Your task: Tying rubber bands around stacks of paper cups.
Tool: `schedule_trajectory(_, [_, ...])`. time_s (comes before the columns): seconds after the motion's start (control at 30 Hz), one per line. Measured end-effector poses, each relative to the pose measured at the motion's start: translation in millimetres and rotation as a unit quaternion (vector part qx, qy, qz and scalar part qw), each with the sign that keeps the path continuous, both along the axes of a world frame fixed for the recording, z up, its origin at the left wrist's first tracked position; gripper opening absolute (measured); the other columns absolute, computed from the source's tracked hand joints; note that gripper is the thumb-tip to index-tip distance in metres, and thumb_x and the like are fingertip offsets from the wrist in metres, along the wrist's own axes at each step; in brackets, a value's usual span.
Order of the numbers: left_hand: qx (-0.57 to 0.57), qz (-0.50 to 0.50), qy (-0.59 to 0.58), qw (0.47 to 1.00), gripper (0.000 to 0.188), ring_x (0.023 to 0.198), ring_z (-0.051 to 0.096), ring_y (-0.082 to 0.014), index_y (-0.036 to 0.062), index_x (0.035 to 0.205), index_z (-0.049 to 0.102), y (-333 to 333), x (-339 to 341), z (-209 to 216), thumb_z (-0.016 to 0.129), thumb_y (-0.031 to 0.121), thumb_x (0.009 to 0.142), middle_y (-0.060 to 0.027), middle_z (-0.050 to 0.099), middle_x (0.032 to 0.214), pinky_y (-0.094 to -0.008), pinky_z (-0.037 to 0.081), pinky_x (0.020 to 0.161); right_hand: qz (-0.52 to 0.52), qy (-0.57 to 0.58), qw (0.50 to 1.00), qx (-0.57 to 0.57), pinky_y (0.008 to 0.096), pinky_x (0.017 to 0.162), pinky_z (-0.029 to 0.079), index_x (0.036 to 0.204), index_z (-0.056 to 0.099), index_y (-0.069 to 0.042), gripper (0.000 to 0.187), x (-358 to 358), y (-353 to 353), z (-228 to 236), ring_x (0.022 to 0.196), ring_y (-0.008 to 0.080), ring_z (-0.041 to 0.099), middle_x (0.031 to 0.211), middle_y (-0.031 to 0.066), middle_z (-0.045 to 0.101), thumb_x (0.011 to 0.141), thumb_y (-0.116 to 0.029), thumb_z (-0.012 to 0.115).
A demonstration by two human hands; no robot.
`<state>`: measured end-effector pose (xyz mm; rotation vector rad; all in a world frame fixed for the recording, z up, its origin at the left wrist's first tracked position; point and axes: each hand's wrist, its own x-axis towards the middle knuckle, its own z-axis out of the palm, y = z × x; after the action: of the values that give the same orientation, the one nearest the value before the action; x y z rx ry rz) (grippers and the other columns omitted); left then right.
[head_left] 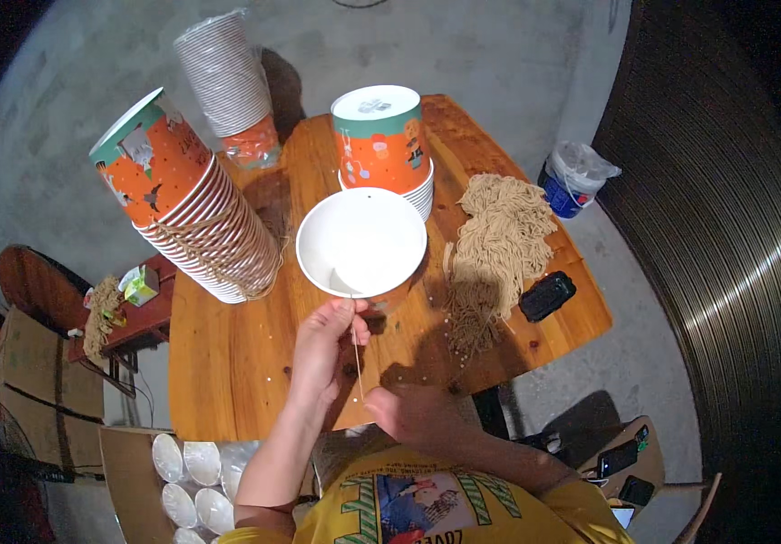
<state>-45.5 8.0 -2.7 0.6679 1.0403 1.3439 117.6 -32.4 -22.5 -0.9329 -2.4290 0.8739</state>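
Observation:
A white paper bucket [361,238] lies in front of me with its open mouth facing up toward me. A small dark hole shows near its far rim. At its near rim my left hand [325,343] is closed, thumb and finger pinching a thin tan cord [358,358]. The cord runs down, stretched straight, to my right hand [399,412], closed on its lower part close to my body. My right fingers are partly hidden and in shadow. A loose heap of tan cords [504,231] lies on the table to the right.
On the wooden table [227,381], a tall leaning stack of printed orange buckets [159,168] with cords stands left, a shorter stack [379,150] behind. A black phone-like object [547,296] lies right. A wrapped stack [227,82] stands farther back. Below is a carton of white cups [202,462].

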Motion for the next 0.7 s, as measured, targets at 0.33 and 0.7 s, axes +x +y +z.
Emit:
schedule_trajectory(0.33, [0.372,0.089,0.506,0.773,0.024,0.092,0.058,-0.0245,0.0043,0.112,0.054,-19,35,-68,0.045,0.014,0.093,-0.0157,0.055,0.107,-0.0332,0.05,0.078,0.104,0.023,0.97,-0.221,0.0355,0.072,0.049,0.106,0.055,-0.005,0.03,-2,-6,37,0.081,0.0246,0.065,0.086,0.0138,0.064,0.089,-0.03,0.054])
schedule_trajectory(0.7, [0.307,0.139,0.727,0.598,0.023,0.07,0.061,-0.0318,0.0011,0.078,0.064,16,1,21,0.062,0.023,0.084,-0.0139,0.059,0.08,-0.0415,0.05,0.059,0.004,0.27,0.874,-0.405,0.0232,0.042,0.033,0.084,0.057,-0.005,0.041,65,21,90,0.045,0.0069,0.039,0.06,0.0006,0.049,0.095,-0.041,0.042])
